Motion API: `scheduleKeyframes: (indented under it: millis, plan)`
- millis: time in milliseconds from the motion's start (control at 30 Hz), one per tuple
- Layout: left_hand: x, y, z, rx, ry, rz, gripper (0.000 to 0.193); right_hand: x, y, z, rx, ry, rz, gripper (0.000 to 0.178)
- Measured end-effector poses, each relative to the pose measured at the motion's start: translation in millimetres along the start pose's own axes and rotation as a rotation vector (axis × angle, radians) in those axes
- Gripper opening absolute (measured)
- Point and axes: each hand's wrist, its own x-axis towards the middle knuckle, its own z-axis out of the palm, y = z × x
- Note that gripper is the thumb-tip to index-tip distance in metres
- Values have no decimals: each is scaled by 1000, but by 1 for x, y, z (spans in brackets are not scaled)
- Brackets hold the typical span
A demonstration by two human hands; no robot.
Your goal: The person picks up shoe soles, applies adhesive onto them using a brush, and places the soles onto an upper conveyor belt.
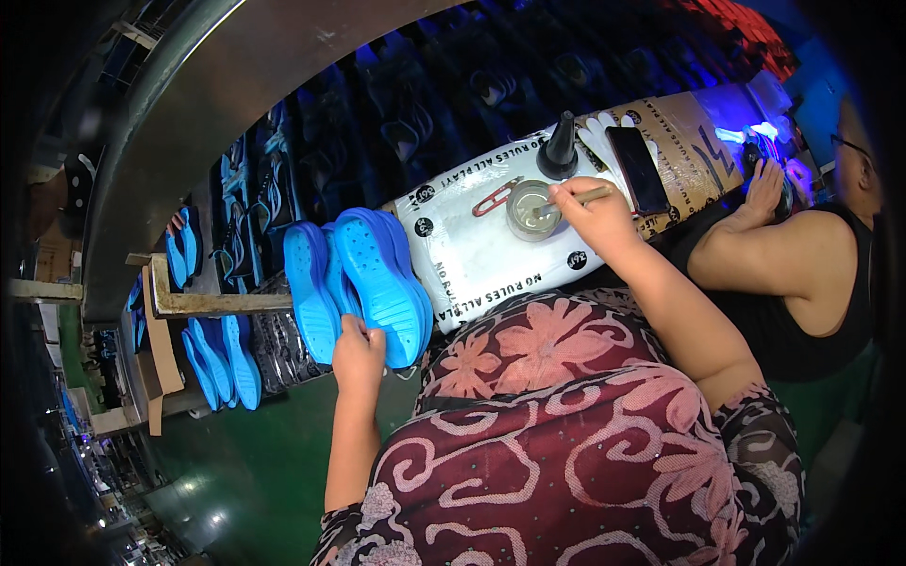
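Partly, the right hand [596, 219] hides the brush [598, 194]

Glaring blue-violet light [750, 132] burns out at upper right, while the sky-blue moulded shoe soles [377, 274] are clearly lit. Deep shadow dims the background; fisheye distortion bows the wide grey metal beam [217, 71], black vignetting beyond.

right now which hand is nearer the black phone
Right: the right hand is just left of the phone, holding a brush at the jar; the left hand is farther left, at the blue soles.
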Motion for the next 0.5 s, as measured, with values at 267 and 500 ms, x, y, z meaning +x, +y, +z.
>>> scheduleKeyframes:
  millis: [267, 500]
  plan:
    - [1, -15, -11, -1326, -392, -308, 45, -5, -3, -9, 90, -2, -38, 30]
    - [-16, 37, -43, -1593, -373, -227, 57, -4, -5, -17, 211, 116, 9, 30]
